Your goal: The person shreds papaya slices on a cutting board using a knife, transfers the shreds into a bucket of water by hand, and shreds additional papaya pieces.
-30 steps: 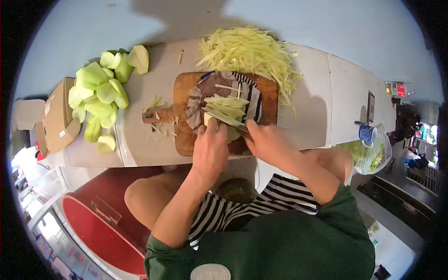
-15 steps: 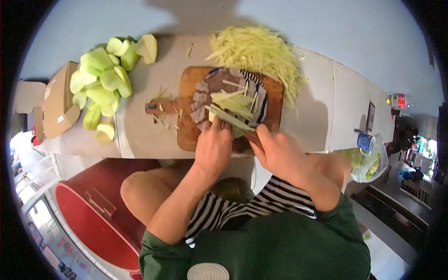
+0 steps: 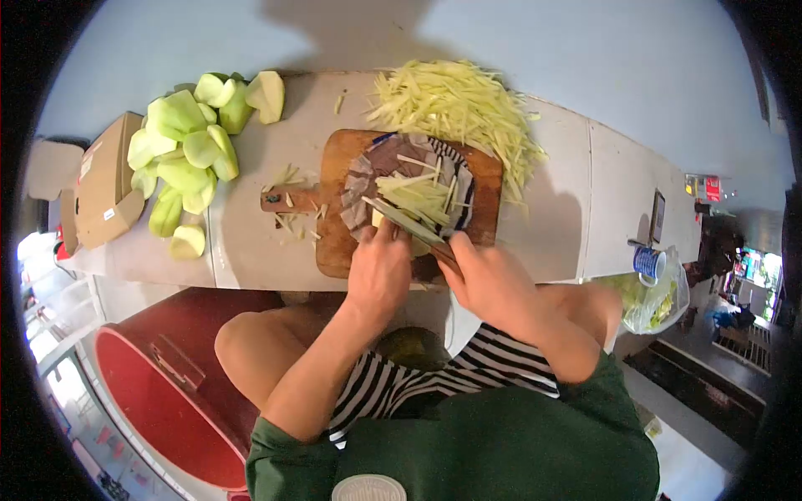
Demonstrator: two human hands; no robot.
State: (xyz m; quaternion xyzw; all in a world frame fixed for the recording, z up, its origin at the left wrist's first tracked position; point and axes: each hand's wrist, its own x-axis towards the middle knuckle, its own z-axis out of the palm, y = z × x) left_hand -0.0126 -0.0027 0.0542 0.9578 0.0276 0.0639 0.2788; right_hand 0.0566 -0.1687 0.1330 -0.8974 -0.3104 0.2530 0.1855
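My left hand (image 3: 381,269) is closed on a piece of pale fruit, apparently green mango (image 3: 378,219), mostly hidden by the fingers. Wrapped round a knife handle is my right hand (image 3: 494,280), and the knife blade (image 3: 407,222) slants up and left across the fruit. Cut strips (image 3: 415,197) lie just beyond the blade on a crumpled grey-brown and striped cloth (image 3: 357,185). Beneath the cloth is a wooden cutting board (image 3: 333,246), its handle pointing left.
A large heap of shredded strips (image 3: 455,104) sits behind the board. Peeled green pieces (image 3: 180,117) are piled at left, beside a cardboard box (image 3: 106,179). At right are a blue and white cup (image 3: 647,260) and a plastic bag (image 3: 660,305). A red bin (image 3: 167,392) stands below left.
The view has shifted slightly, so the board and heap sit lower. The knife and both hands have moved only slightly, with both holds kept.
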